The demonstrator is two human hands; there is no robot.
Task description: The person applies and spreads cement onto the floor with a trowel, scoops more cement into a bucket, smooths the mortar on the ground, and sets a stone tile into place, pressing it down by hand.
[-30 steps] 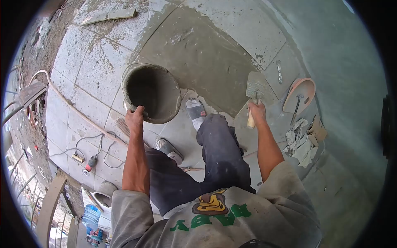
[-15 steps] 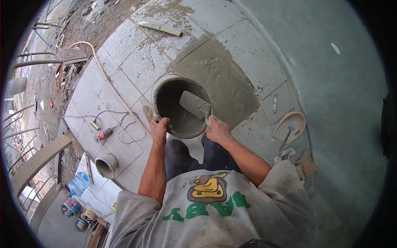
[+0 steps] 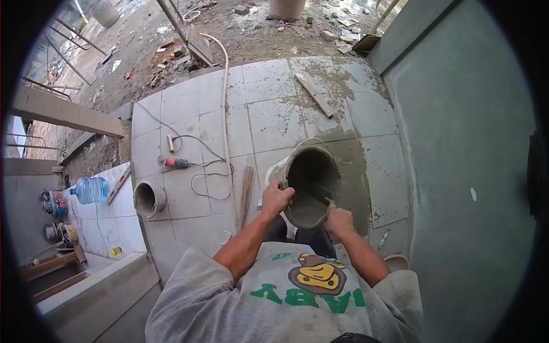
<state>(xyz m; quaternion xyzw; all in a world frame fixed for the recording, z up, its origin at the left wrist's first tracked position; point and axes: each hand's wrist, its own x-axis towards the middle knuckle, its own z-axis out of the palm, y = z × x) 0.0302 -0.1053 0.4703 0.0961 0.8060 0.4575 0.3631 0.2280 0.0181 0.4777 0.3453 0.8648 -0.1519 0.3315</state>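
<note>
A bucket [image 3: 306, 164] with grey mortar [image 3: 306, 207] inside is held tilted in front of my body, its wire handle leaning against the far rim. My left hand [image 3: 277, 199] is closed on the bucket's left rim, thumb over the edge. Closed around the handle of a trowel [image 3: 326, 200], my right hand [image 3: 340, 220] is at the right rim. The trowel's blade is down inside the bucket and mostly hard to make out. Wet mortar [image 3: 350, 157] covers floor tiles just beyond and to the right of the bucket.
Left of me are a brush of thin sticks [image 3: 247, 191], a hose [image 3: 226, 103], a red corded power tool [image 3: 173, 163] and a smaller bucket [image 3: 150, 200]. A wood strip [image 3: 313, 96] lies on the far tiles. A grey wall [image 3: 463, 143] rises at right.
My view has turned, so the floor appears rotated. The bucket has tipped further over, and the trowel blade, plain to see before, has gone deeper into it. Both hands keep their holds.
</note>
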